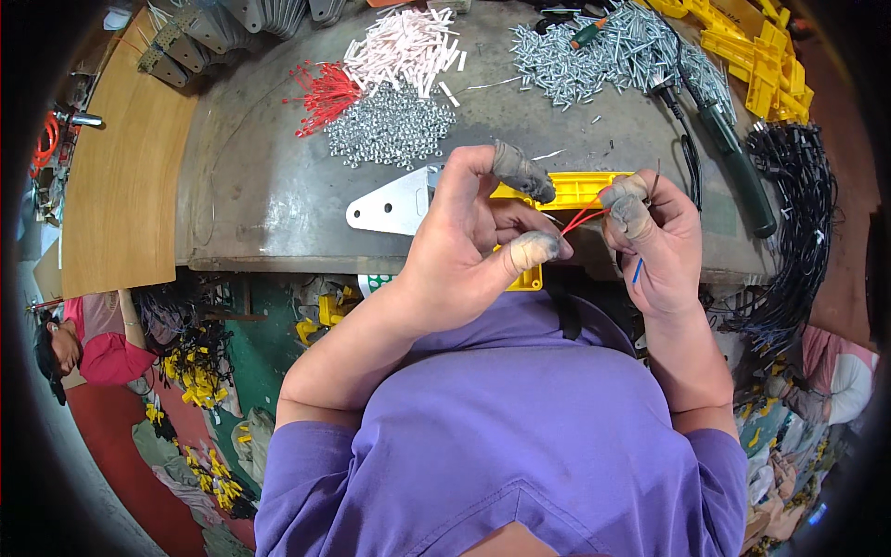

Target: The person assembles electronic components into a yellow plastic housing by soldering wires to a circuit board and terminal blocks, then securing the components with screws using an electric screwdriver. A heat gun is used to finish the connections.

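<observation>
My left hand [455,232] is raised above the near edge of the workbench. Its index finger is lifted away, while the thumb tip and a folded finger meet at the joined end of two thin red wires [583,219]. My right hand [659,237] pinches the other end of these wires between thumb and index finger. A blue wire end [638,270] sticks out below its fingers and a dark one above. Worn, greyish covers wrap several fingertips. Behind my hands lies a yellow plastic housing [585,189], partly hidden. A pale metal plate with holes [385,213] lies beside my left hand.
On the bench [251,186] lie piles of white sleeves [404,51], red-wired parts [325,97], small metal pieces [390,125] and screws [594,65]. A dark green tool [738,167], black cables [789,213] and yellow parts [766,70] are at right. People sit at both sides.
</observation>
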A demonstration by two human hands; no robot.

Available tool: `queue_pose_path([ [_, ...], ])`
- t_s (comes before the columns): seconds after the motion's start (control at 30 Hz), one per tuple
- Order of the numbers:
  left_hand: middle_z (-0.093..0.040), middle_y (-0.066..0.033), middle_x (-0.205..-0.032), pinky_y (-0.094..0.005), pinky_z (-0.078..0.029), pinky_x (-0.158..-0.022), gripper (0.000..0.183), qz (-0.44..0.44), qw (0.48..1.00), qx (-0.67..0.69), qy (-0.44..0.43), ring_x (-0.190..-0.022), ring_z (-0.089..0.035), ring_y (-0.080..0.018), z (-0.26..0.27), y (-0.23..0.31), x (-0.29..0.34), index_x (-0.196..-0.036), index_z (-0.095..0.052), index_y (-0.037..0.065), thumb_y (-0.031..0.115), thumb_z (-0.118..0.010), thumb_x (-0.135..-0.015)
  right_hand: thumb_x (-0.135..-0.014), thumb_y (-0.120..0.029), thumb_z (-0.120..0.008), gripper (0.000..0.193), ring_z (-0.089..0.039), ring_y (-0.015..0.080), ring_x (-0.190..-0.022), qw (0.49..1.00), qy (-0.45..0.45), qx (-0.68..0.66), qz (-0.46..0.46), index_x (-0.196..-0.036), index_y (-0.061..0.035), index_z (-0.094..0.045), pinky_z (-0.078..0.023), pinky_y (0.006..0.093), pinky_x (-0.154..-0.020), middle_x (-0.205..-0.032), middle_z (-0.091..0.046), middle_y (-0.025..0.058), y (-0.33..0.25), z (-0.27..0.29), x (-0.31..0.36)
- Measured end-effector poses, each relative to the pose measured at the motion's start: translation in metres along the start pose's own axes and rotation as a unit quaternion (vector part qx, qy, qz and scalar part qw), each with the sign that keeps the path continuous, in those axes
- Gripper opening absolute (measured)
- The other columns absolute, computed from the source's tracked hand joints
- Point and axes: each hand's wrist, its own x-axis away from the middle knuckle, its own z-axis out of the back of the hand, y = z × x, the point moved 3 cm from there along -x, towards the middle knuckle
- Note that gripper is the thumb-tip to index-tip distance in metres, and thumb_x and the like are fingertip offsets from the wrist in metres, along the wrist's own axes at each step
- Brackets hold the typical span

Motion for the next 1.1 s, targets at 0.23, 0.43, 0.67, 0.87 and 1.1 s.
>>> queue_pose_path([
  [0.23,-0.049,-0.0184,-0.116,-0.0364,-0.053,-0.084,0.059,-0.016,0.997,-0.076,-0.012,-0.091,-0.063,-0.0226,-0.004,0.005,-0.007,-0.121,-0.028,0.004,0.0,-0.07,-0.08,-0.085,-0.017,-0.071,0.018,-0.05,0.0031,-0.068,0.998,-0.004,0.058,0.014,-0.087,-0.0023,-0.062,-0.039,0.0183,-0.06,-0.079,-0.06,-0.0012,-0.001,0.0,0.002],
  [0.43,-0.059,-0.0124,-0.102,-0.0316,-0.051,-0.083,0.052,0.036,0.965,-0.26,0.029,-0.091,-0.063,-0.0179,0.001,0.013,-0.016,-0.116,-0.034,0.002,-0.004,-0.07,-0.079,-0.088,-0.012,-0.066,0.023,-0.058,0.0067,-0.076,0.994,-0.017,0.084,0.063,-0.104,0.0017,-0.058,-0.046,0.02,-0.07,-0.084,-0.063,0.0015,-0.007,0.005,0.006],
  [0.67,-0.058,-0.0131,-0.09,-0.0516,-0.035,-0.103,0.037,-0.121,0.766,-0.619,-0.126,-0.08,-0.06,-0.0332,0.003,0.004,-0.017,-0.109,-0.044,0.004,0.003,-0.062,-0.077,-0.098,-0.019,-0.048,0.021,-0.035,0.0026,-0.064,0.996,0.0,0.086,0.039,-0.109,-0.0014,-0.054,-0.028,0.0173,-0.054,-0.076,-0.045,-0.0021,-0.002,0.023,0.012],
  [0.87,-0.058,-0.0095,-0.096,-0.0359,-0.046,-0.091,0.041,0.021,0.906,-0.422,0.028,-0.088,-0.061,-0.0183,0.017,0.002,-0.012,-0.112,-0.041,0.003,-0.002,-0.064,-0.079,-0.086,-0.009,-0.063,0.022,-0.04,0.0045,-0.067,0.955,0.011,0.289,0.07,-0.105,-0.0008,-0.058,-0.032,0.0174,-0.059,-0.08,-0.049,-0.0008,-0.003,0.007,0.008],
  [1.1,-0.055,-0.0094,-0.101,-0.0302,-0.047,-0.086,0.05,0.034,0.945,-0.324,0.032,-0.095,-0.057,-0.0151,0.027,-0.003,-0.012,-0.118,-0.034,0.001,-0.005,-0.064,-0.078,-0.068,-0.009,-0.076,0.041,-0.057,0.0241,-0.066,0.767,-0.081,0.581,0.258,-0.106,-0.0035,-0.06,-0.047,0.0338,-0.056,-0.082,-0.056,0.011,-0.001,-0.027,-0.011],
])
